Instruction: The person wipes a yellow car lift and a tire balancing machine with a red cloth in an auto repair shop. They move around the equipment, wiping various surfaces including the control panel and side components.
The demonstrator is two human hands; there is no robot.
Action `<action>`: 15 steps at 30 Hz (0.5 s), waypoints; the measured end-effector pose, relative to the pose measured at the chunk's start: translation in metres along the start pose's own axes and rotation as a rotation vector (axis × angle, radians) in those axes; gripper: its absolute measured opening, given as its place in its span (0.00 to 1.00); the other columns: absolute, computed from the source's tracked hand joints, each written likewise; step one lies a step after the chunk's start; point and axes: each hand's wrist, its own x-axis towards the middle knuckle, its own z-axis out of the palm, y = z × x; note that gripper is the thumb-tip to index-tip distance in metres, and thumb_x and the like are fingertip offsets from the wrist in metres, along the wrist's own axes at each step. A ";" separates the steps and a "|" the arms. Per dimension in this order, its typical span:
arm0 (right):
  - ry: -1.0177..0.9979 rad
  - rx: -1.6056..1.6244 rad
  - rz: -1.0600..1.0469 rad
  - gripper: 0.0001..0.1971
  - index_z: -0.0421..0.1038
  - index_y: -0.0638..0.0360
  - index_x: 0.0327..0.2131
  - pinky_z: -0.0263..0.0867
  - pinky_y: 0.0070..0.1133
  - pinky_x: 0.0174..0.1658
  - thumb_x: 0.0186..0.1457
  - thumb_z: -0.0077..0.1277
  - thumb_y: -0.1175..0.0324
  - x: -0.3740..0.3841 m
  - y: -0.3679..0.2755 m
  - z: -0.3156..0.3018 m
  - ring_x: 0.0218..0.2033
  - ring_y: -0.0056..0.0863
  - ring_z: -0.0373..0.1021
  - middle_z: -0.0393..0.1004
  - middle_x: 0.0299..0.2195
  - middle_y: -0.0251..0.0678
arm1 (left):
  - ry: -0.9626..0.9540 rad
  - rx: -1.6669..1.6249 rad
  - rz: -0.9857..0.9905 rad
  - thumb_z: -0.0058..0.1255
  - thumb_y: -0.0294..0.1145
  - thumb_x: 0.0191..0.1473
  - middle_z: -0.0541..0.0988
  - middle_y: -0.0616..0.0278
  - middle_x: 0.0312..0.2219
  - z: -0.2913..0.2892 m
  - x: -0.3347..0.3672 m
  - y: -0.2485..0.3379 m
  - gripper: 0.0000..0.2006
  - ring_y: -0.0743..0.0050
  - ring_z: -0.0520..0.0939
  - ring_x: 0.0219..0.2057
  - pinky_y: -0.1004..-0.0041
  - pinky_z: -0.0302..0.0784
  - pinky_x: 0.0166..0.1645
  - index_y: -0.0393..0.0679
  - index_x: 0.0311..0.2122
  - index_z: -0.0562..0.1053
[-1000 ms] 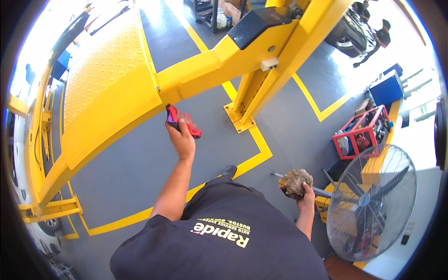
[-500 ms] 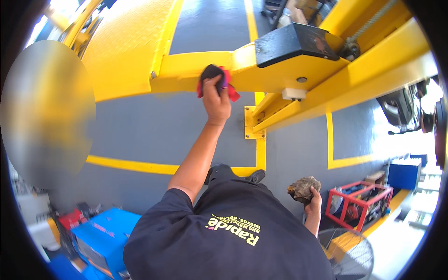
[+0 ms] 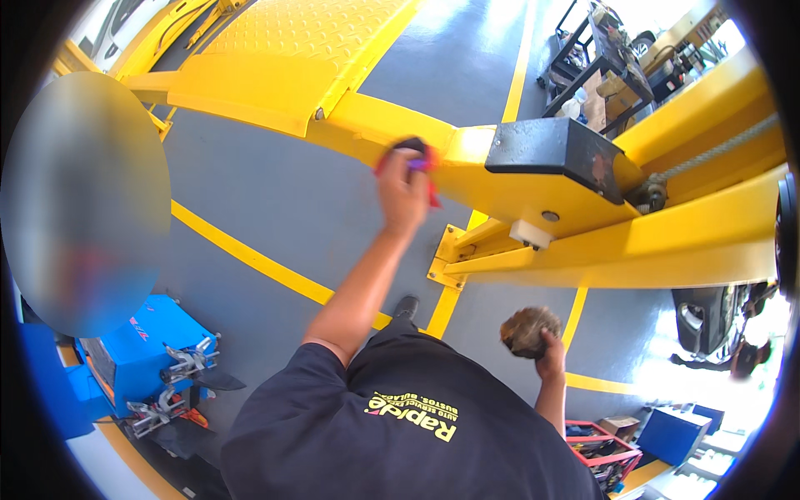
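Observation:
My left hand (image 3: 404,196) is closed around a red and black cloth (image 3: 427,156) with a bit of purple in it. The cloth presses against the side of a yellow steel beam (image 3: 375,125) of what looks like a vehicle lift; both hand and cloth are slightly blurred. Lower on the right, away from the beam, my right hand (image 3: 551,357) grips a roundish, grimy brown lump (image 3: 529,332), its thumb over the near side. What the lump is made of I cannot make out.
A black housing (image 3: 550,154) tops the beam beside a yellow post with a steel cable (image 3: 721,143). A yellow treadplate ramp (image 3: 283,50) lies at far left. Around me stand a black cart (image 3: 604,71), a blue machine (image 3: 146,354) and a red frame (image 3: 600,446).
My view has turned, so the surroundings shift and tilt. The cloth in my left hand is nearer the black housing along the beam. Both hands keep hold of their things.

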 end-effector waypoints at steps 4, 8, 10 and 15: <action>0.033 -0.025 0.106 0.23 0.64 0.66 0.61 0.72 0.41 0.59 0.63 0.49 0.73 -0.010 0.009 -0.018 0.54 0.45 0.74 0.74 0.55 0.47 | -0.096 -0.037 0.008 0.48 0.23 0.50 0.81 0.47 0.33 0.011 -0.020 -0.003 0.10 0.42 0.83 0.36 0.60 0.80 0.42 0.39 0.39 0.75; 0.122 -0.113 0.118 0.23 0.64 0.66 0.61 0.74 0.42 0.57 0.63 0.48 0.73 0.003 -0.013 -0.048 0.53 0.46 0.75 0.75 0.54 0.48 | 0.049 -0.072 -0.186 0.46 0.25 0.54 0.80 0.53 0.27 -0.014 0.013 -0.029 0.08 0.54 0.82 0.26 0.61 0.78 0.34 0.39 0.39 0.74; 0.128 -0.102 0.118 0.23 0.64 0.66 0.61 0.74 0.43 0.57 0.63 0.48 0.73 0.014 -0.028 -0.062 0.53 0.46 0.76 0.75 0.53 0.48 | 0.198 -0.274 -0.286 0.43 0.26 0.56 0.78 0.55 0.23 -0.020 0.032 -0.035 0.08 0.63 0.78 0.21 0.63 0.76 0.30 0.38 0.39 0.73; 0.063 -0.102 0.082 0.23 0.64 0.64 0.61 0.74 0.44 0.57 0.63 0.48 0.72 0.058 -0.058 -0.087 0.52 0.47 0.76 0.76 0.53 0.48 | 0.408 -0.263 -0.292 0.41 0.26 0.57 0.77 0.55 0.22 0.027 0.002 -0.016 0.07 0.67 0.76 0.18 0.66 0.75 0.27 0.38 0.39 0.70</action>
